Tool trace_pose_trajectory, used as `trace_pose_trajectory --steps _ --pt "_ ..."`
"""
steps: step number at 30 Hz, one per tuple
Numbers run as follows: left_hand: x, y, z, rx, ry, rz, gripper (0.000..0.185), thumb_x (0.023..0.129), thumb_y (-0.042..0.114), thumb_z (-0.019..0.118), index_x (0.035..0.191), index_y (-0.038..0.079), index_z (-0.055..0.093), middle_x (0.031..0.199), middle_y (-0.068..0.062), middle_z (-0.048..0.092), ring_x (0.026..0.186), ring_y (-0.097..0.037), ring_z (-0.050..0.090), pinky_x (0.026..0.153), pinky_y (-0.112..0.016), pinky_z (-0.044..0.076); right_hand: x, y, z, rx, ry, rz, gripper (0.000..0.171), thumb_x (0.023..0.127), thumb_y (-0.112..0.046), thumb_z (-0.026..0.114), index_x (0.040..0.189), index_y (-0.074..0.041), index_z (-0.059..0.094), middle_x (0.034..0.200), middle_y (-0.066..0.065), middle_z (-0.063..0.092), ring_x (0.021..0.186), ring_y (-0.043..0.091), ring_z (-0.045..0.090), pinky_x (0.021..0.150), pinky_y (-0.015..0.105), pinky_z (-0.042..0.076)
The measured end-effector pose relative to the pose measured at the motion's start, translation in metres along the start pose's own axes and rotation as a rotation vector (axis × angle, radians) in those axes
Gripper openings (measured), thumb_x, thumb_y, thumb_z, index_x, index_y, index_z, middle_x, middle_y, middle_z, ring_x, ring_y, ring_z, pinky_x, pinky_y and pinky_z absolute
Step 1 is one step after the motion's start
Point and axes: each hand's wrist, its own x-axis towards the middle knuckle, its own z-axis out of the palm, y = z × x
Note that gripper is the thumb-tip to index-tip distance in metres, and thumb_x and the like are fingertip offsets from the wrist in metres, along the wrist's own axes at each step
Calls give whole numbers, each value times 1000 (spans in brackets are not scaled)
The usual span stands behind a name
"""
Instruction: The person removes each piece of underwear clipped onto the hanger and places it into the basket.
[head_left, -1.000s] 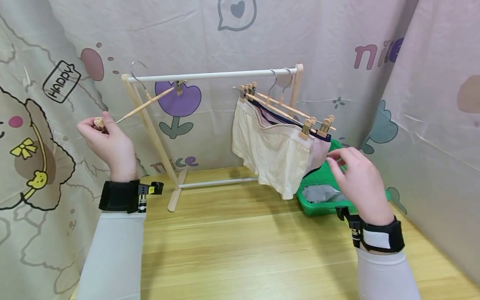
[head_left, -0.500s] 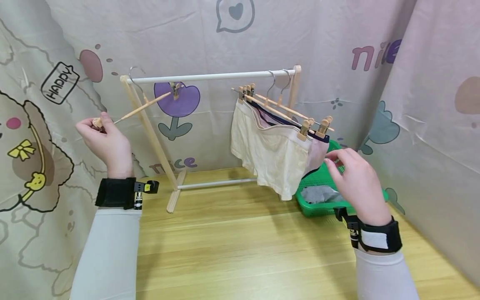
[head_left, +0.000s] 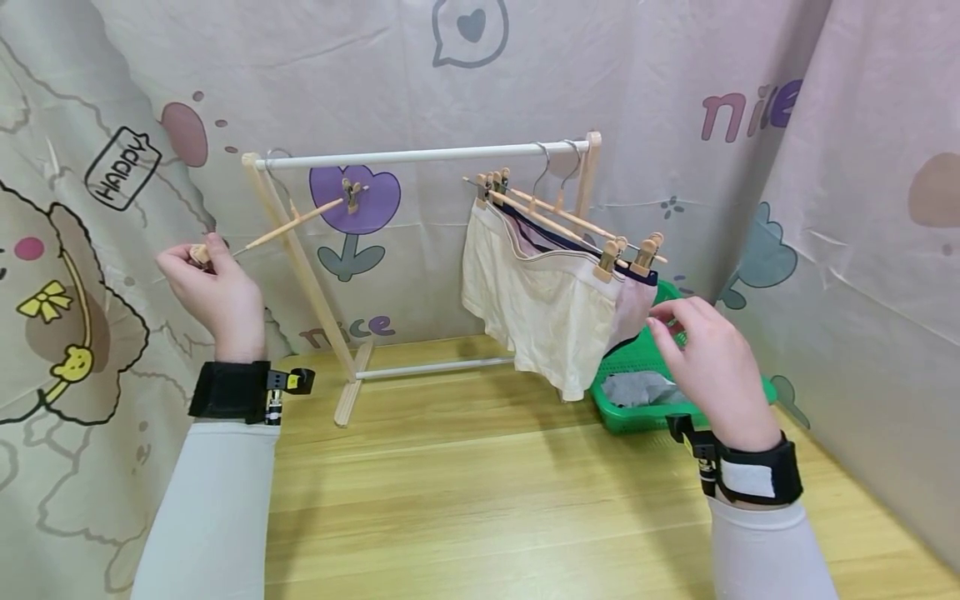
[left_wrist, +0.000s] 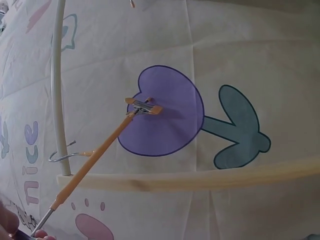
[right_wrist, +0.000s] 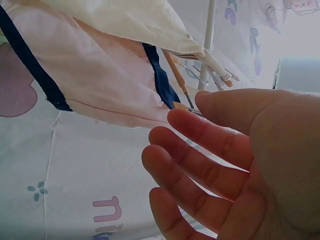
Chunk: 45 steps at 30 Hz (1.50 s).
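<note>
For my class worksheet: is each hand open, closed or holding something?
Left hand: holding a slim tan wooden hanger by one clip.
Right hand: open, holding nothing.

A home-style laundry corner is suggested: a wood-look tabletop is closed in by cartoon-print curtains, w/ sm. clothes rack & green basket set on top; exact rm. type can't be told.

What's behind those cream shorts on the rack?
Behind the cream shorts, a pink pair with navy trim hangs from its own hanger. Parts show at the top and right; the cream shorts cover most of its front, so any details there can't be seen.
</note>
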Motion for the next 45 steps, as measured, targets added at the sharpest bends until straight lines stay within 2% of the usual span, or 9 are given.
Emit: trace_pose_trajectory --steps 3,15,24,35,40,42,45 --pt "0 -3 -1 3 -2 -12 23 107 21 53 94 26 34 98 10 42 94 -2 45 86 -20 35 -1 -1 0 2 4 -3 18 103 -16 63 111 -2 69 107 19 65 94 34 62 76 55 53" --pt "-3 -19 -3 62 6 8 18 107 25 53 100 25 37 96 12 40 92 -1 44 84 -19 35 -1 -1 0 5 9 -10 18 104 -17 62 111 -2 69 107 17 65 93 34 62 75 53 52" --pt "-7 -17 -5 79 -2 21 13 107 26 54 110 21 43 99 12 41 96 -1 45 86 -19 36 -1 -1 0 -3 8 -17 18 103 -17 63 112 -3 70 105 16 65 91 31 61 73 50 51" --pt "-7 -16 -4 131 13 9 35 106 30 57 133 13 42 113 10 37 108 0 40 93 -17 37 -2 -1 -1 -4 2 -8 19 104 -18 62 111 -3 70 106 16 65 91 32 61 74 51 51" --pt "-7 -14 -5 272 72 66 45 103 41 59 136 17 41 129 9 38 126 -3 36 107 -18 27 -1 0 -2 -6 2 -6 19 104 -18 62 111 -3 70 105 16 64 90 32 62 73 50 51" --pt "-8 -11 -7 326 105 123 48 102 44 60 137 17 41 137 5 38 134 -6 33 113 -20 21 -1 -1 -1 -7 4 -8 18 104 -18 62 111 -3 70 105 16 65 90 32 62 73 50 51" --pt "-10 -5 -11 345 131 215 49 101 44 60 136 16 42 143 -1 37 140 -10 31 116 -22 17 -1 -1 -1 -7 3 -10 18 104 -18 63 111 -3 70 104 16 65 89 32 62 72 49 51"
